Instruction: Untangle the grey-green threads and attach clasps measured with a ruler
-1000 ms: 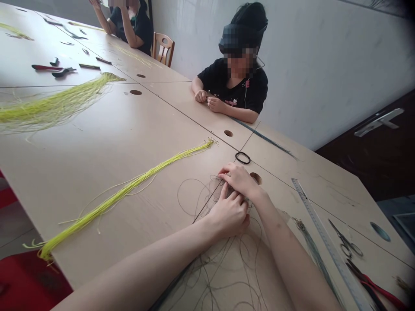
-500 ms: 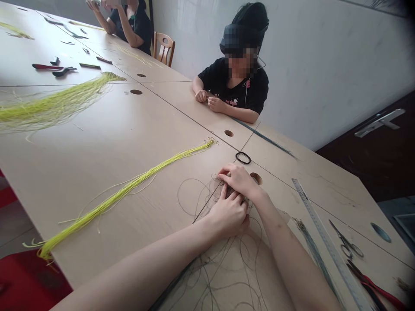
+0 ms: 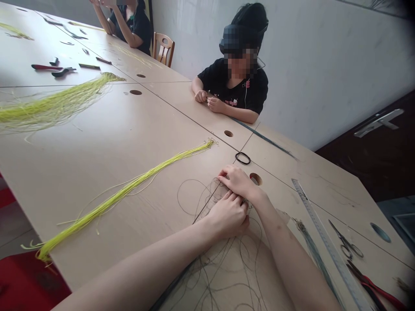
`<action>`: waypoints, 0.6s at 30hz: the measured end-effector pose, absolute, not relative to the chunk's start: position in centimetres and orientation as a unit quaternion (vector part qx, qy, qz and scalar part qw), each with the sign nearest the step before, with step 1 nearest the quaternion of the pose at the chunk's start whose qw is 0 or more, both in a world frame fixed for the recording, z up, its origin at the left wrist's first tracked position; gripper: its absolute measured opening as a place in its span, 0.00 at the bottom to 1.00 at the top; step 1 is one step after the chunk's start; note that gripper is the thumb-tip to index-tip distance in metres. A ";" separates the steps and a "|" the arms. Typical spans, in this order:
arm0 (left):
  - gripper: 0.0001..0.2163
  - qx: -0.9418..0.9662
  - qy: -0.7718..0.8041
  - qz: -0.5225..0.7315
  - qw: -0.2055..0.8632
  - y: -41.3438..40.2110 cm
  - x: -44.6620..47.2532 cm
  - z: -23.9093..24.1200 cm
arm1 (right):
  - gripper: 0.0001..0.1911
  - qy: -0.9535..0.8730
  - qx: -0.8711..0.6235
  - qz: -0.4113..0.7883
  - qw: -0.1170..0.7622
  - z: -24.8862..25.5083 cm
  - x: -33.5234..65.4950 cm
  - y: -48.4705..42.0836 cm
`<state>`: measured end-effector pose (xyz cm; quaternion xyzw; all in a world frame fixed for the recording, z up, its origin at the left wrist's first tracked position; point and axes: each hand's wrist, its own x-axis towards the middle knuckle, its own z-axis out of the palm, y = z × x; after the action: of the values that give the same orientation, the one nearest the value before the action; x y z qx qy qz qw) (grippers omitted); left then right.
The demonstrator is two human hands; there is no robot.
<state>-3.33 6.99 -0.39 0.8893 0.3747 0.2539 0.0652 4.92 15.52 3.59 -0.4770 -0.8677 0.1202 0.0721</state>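
Note:
My left hand [image 3: 229,215] and my right hand [image 3: 238,181] meet over a tangle of thin dark threads [image 3: 197,196] on the light wooden table [image 3: 106,147]. Both hands have their fingers pressed together on the threads, fingertips touching each other. More dark thread loops [image 3: 233,276] lie between and under my forearms. A long bundle of yellow-green cords [image 3: 129,188] stretches across the table to the left of my hands. A black elastic ring [image 3: 243,158] lies just beyond my right hand.
A metal ruler [image 3: 324,242], scissors [image 3: 346,242] and red-handled pliers [image 3: 376,285] lie at the right. A person in black [image 3: 240,86] sits across, another person [image 3: 129,21] farther back. A second yellow-green bundle [image 3: 52,103] and tools [image 3: 55,69] lie far left.
My hands have shifted only slightly on the dark threads; the left fingers have curled in a little. The people across moved their hands a bit.

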 end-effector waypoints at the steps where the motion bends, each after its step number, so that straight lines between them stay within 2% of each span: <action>1: 0.12 0.890 0.374 0.252 0.065 7.0 -3.3 -0.4 | 0.07 -0.870 -0.473 0.118 0.069 3.6 4.9 15.5; 11: 0.11 0.886 0.368 0.274 0.064 7.0 -3.4 -0.4 | 0.07 -0.855 -0.499 0.126 0.064 4.7 5.6 15.5; 18: 0.12 0.886 0.373 0.266 0.065 7.0 -3.3 -0.4 | 0.07 -0.852 -0.512 0.109 0.007 5.1 5.1 14.9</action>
<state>-3.35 6.95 -0.38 0.8865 0.3726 0.2665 0.0655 5.13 14.92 5.07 -0.5116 -0.8523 0.1092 0.0072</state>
